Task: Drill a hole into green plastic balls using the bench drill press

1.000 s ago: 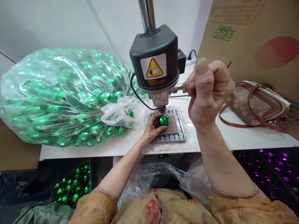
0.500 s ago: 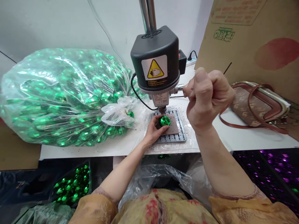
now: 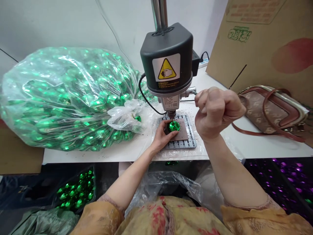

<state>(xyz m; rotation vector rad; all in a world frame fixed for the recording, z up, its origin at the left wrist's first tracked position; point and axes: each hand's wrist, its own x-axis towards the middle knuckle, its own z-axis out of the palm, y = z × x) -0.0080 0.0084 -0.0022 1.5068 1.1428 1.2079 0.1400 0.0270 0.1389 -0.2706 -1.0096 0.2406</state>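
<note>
A small bench drill press (image 3: 167, 62) with a black head and a yellow warning label stands on the white table (image 3: 256, 145). My left hand (image 3: 161, 135) grips a shiny green faceted ball (image 3: 173, 126) on the brown pad of the drill's ribbed base (image 3: 190, 137), right under the bit. My right hand (image 3: 216, 109) is a closed fist round the metal feed lever (image 3: 193, 92) at the drill's right side, pulled down.
A big clear bag full of green balls (image 3: 66, 98) lies at left. A brown purse (image 3: 271, 109) and a cardboard box (image 3: 264, 42) are at right. Below the table are a tray of green balls (image 3: 75, 192), a plastic bag (image 3: 166, 186), and purple balls (image 3: 286, 179).
My right fist has pulled the lever downward, and the drill bit has come down onto the green ball. My left hand has closed tighter round the ball.
</note>
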